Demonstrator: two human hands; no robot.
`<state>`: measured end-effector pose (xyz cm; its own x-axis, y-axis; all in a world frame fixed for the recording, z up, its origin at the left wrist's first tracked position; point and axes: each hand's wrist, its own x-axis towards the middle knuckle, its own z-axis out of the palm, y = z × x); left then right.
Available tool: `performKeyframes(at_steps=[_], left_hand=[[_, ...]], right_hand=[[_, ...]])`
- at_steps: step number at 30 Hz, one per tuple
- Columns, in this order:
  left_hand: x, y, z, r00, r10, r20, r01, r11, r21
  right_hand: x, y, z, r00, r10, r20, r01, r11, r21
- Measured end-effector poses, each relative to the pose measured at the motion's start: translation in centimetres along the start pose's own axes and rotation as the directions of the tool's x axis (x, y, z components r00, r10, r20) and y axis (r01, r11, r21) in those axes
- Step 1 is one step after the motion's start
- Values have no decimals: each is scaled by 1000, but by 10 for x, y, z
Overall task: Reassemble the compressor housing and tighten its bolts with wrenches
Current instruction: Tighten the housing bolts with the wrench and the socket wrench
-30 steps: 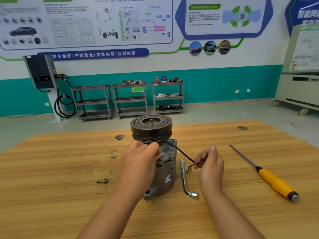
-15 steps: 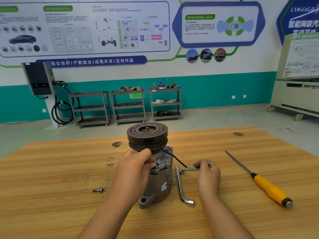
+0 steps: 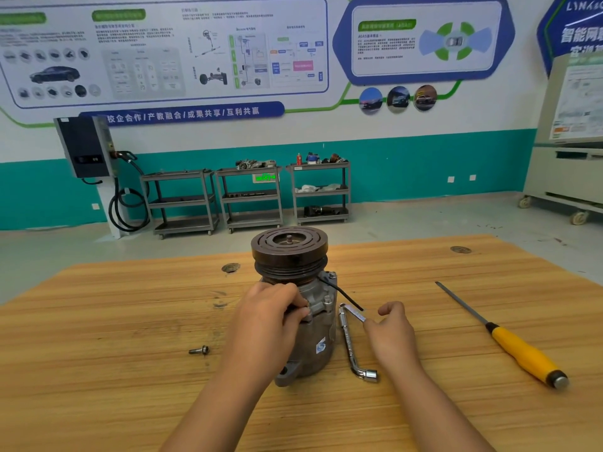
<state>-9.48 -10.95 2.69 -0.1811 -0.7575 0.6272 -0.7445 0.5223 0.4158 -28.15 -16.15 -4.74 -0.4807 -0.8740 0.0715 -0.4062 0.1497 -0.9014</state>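
Bright, even indoor light fills the room, apparently from overhead. Shadows are soft and short; a faint one sits on the wooden table (image 3: 98,337) beside the compressor (image 3: 313,353) base. The wide lens bows the teal wall stripe (image 3: 424,168) and table edges toward the frame borders. Text on the wall poster (image 3: 163,53) is smeared and unreadable; the center looks sharper.

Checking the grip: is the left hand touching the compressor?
Touching. Head view: the left hand curls its fingers against the compressor just under the pulley.

Much of the compressor (image 3: 315,340) behind left hand (image 3: 264,324); end of small wrench (image 3: 354,313) under right hand (image 3: 391,336)
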Motion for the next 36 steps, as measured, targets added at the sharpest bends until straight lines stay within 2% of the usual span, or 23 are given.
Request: performKeyframes(at_steps=[4,7,11,15,17,19,21,24,26,28,30,32,36], left_hand=[[-2,0,1,1000,17,-10,-16,1000,18],[-3,0,0,996,84,-6,-84,993,85],[-6,-1,-1,992,123,15,-124,988,96],[-8,-4,0,992,119,31,-122,990,74],[-10,-5,1,995,95,11,-96,995,33],[-13,-5,4,997,76,-20,-76,997,5],[-17,-6,8,997,69,-44,-70,998,-8],[-18,-7,11,996,70,-57,-71,997,-14],[-18,-8,11,996,71,-59,-73,997,-23],[-19,-9,11,995,75,-59,-78,996,-54],[-20,-11,10,994,83,-72,-91,990,-111],[-20,-13,9,992,83,-96,-99,981,-169],[-16,-20,10,971,69,-229,-131,954,-268]], right_hand=[[-1,6,0,998,-39,41,50,938,-342],[-2,8,0,995,-47,86,83,874,-480],[-4,8,0,992,-86,92,122,843,-523],[-7,3,4,963,-258,78,262,824,-502],[-10,0,8,937,-313,156,349,801,-486],[-13,0,14,915,-322,243,403,734,-547],[-13,2,18,903,-331,272,428,678,-597],[-13,2,18,884,-365,290,466,648,-603],[-14,0,16,882,-366,298,471,674,-569],[-16,-2,12,905,-329,269,423,764,-487],[-14,-5,6,944,-260,203,318,882,-349],[-11,-8,1,973,-186,135,204,969,-136],[-11,-18,-11,985,-145,91,125,972,198]])
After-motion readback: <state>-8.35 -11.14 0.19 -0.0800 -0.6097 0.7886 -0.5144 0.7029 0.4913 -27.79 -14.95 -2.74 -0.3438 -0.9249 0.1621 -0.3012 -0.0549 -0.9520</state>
